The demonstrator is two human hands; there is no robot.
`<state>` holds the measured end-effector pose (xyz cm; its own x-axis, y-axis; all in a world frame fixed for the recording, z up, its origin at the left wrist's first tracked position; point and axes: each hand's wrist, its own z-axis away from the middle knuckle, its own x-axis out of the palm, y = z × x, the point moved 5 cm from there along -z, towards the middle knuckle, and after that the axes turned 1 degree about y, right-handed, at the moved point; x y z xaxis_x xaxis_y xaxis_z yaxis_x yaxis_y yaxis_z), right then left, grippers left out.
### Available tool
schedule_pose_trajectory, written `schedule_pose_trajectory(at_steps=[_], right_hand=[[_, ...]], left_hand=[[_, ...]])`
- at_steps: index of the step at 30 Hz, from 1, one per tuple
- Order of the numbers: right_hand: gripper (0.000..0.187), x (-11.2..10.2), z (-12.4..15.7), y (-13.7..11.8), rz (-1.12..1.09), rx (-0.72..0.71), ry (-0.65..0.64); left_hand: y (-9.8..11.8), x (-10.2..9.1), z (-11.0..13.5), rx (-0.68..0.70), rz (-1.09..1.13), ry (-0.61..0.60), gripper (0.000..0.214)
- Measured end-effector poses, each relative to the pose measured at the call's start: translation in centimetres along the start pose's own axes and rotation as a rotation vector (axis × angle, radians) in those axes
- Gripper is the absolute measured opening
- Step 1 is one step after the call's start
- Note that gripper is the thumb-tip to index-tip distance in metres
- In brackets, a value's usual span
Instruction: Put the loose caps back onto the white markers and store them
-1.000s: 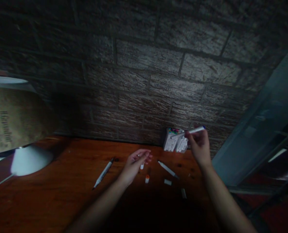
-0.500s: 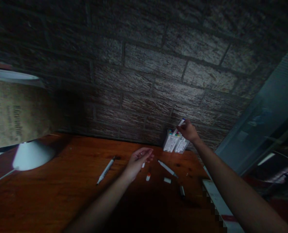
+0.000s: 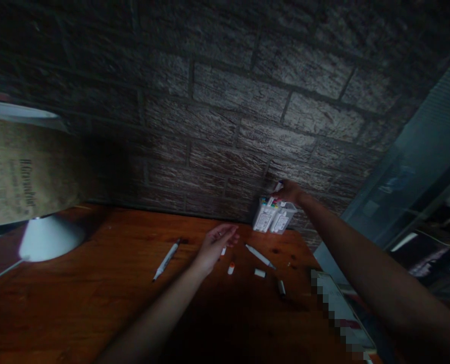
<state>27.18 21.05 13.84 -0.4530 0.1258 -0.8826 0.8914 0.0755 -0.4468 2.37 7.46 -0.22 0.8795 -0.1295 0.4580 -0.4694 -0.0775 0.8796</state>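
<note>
My right hand (image 3: 291, 193) reaches to the marker box (image 3: 272, 218) standing against the brick wall and pinches a white marker (image 3: 278, 187) over its top. My left hand (image 3: 215, 243) hovers low over the wooden table (image 3: 96, 303), palm up, fingers loosely apart and holding nothing. Just right of that hand lie a small white cap (image 3: 223, 251) and an orange-tipped cap (image 3: 231, 269). An uncapped marker (image 3: 260, 256) lies to the right of them, and another marker (image 3: 166, 260) lies to the left.
A white lamp base (image 3: 50, 237) and a brown paper bag (image 3: 23, 172) stand at the left. Two more caps (image 3: 259, 273) (image 3: 281, 287) lie on the table. A pixelated flat object (image 3: 340, 313) sits at the table's right edge. A glass panel (image 3: 406, 172) rises on the right.
My right hand carried the marker forward from above the table to the top of the marker box. My left hand stayed in place.
</note>
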Motion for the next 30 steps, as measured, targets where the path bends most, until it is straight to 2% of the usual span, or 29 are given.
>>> schedule_pose_trajectory(at_steps=[3, 6, 12, 19, 25, 30], right_hand=[[0.030, 1.1, 0.5, 0.4, 0.097, 0.057, -0.159], [0.031, 1.7, 1.2, 0.4, 0.210, 0.054, -0.162], [0.035, 1.9, 2.0, -0.5, 0.360, 0.006, -0.085], [0.068, 2.6, 3.9, 0.0, 0.364, -0.040, 0.082], [0.069, 4.7, 5.9, 0.3, 0.304, 0.008, 0.250], [0.073, 5.8, 5.6, -0.1, 0.272, 0.095, 0.357]], left_hand=[[0.2, 0.0, 0.0, 0.005, 0.003, 0.005, 0.041], [0.3, 0.1, 0.1, 0.004, 0.002, 0.007, 0.041], [0.1, 0.1, 0.2, -0.014, -0.007, -0.008, 0.040], [0.0, 0.0, 0.1, -0.017, -0.018, -0.007, 0.041], [-0.2, -0.1, 0.0, -0.021, -0.037, -0.003, 0.041], [-0.3, -0.3, -0.1, -0.020, -0.042, -0.004, 0.041]])
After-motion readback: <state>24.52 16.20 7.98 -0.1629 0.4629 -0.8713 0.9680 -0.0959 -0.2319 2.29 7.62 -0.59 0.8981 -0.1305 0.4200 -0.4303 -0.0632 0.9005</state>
